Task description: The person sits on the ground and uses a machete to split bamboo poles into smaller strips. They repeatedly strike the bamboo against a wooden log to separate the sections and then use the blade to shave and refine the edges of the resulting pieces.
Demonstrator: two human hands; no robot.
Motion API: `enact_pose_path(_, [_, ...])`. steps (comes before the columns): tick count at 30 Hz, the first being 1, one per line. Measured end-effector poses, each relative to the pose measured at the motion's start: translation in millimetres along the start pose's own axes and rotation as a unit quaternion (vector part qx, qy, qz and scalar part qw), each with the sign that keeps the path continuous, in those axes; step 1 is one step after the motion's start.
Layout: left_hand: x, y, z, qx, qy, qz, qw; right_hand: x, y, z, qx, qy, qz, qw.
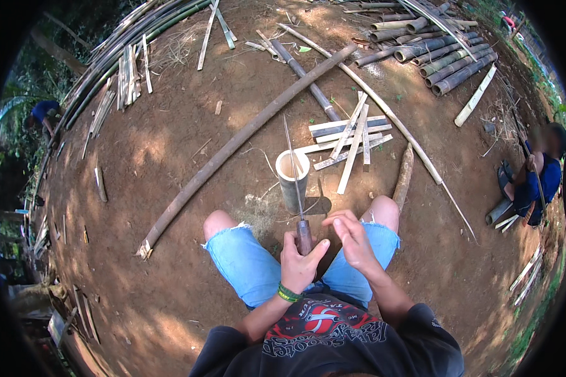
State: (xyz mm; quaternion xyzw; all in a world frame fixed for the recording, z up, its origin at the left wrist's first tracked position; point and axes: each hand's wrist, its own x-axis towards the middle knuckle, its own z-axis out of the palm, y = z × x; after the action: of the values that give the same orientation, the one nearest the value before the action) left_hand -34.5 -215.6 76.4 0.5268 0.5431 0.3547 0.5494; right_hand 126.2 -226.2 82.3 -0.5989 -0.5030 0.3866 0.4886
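Note:
My left hand (pixel 300 267) is wrapped round the dark wooden handle of a long-bladed knife (pixel 288 141). The thin blade points away from me and is seen nearly edge-on. Behind it, a short thick bamboo section (pixel 291 193) stands upright on the ground between my knees, its pale hollow end facing up. From this view I cannot tell whether the blade touches the bamboo. To the right of the handle, my right hand (pixel 353 242) is raised above my thigh with fingers loosely bent and apart, holding nothing visible.
Split bamboo slats (pixel 351 158) lie crisscrossed just beyond the upright section. A long brown pole (pixel 245 133) slants across the dirt, and a thinner pole (pixel 383 108) crosses it. Cut bamboo tubes (pixel 462 72) are piled far right. A person (pixel 539 179) sits at right; another (pixel 45 113) bends far left.

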Motion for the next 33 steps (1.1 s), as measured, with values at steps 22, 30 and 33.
enact_pose_path(22, [91.1,42.8,-153.4,0.446,0.008,0.128,0.886,-46.8,372.4,-190.3,-0.169,0.24,0.444,0.847])
enact_pose_path(30, [104.2,50.3,-153.5,0.376,0.018,0.151,0.914,10.1,174.2,-260.1,-0.106,0.254,0.219,0.936])
enact_pose_path(33, [119.1,76.9,-155.4,0.374,0.016,0.164,0.913,19.9,96.3,-243.0,-0.091,0.245,0.158,0.952])
